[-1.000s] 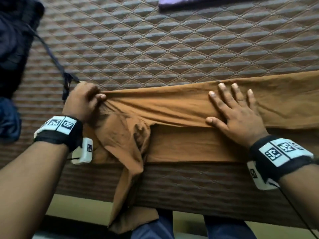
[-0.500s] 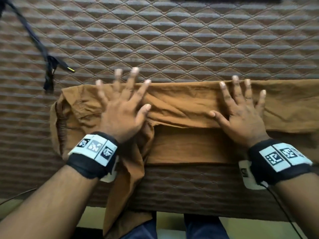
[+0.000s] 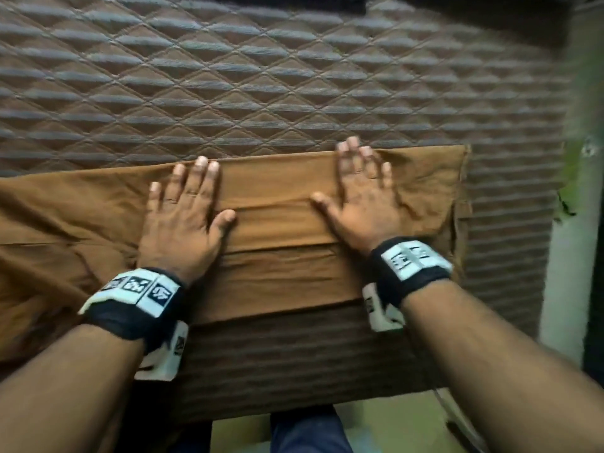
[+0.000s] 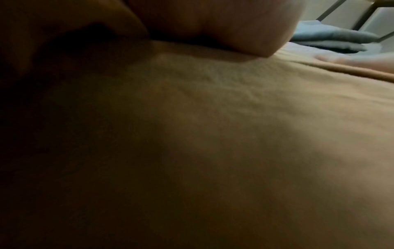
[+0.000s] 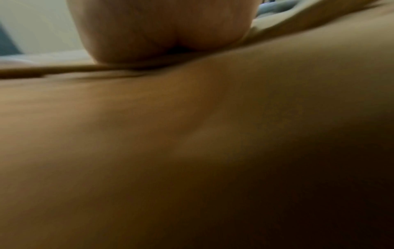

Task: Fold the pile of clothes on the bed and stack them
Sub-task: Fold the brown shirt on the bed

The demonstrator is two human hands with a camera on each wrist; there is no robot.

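- Our left hand (image 3: 183, 220) lay flat, grip spread, on the brown trousers (image 3: 281, 230).
- Our right hand (image 3: 362, 204) pressed flat at 3 o'clock of it, grip spread.
- The trousers lay across the bed (image 3: 261, 93) at its 6 o'clock edge.

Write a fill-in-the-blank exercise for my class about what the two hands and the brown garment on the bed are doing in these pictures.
1. Both hands lie ____ on the brown garment, fingers straight.
2. The left hand and the right hand both show their ____ to the head camera.
3. The garment lies on a ____ bed cover.

Missing words: flat; backs; quilted
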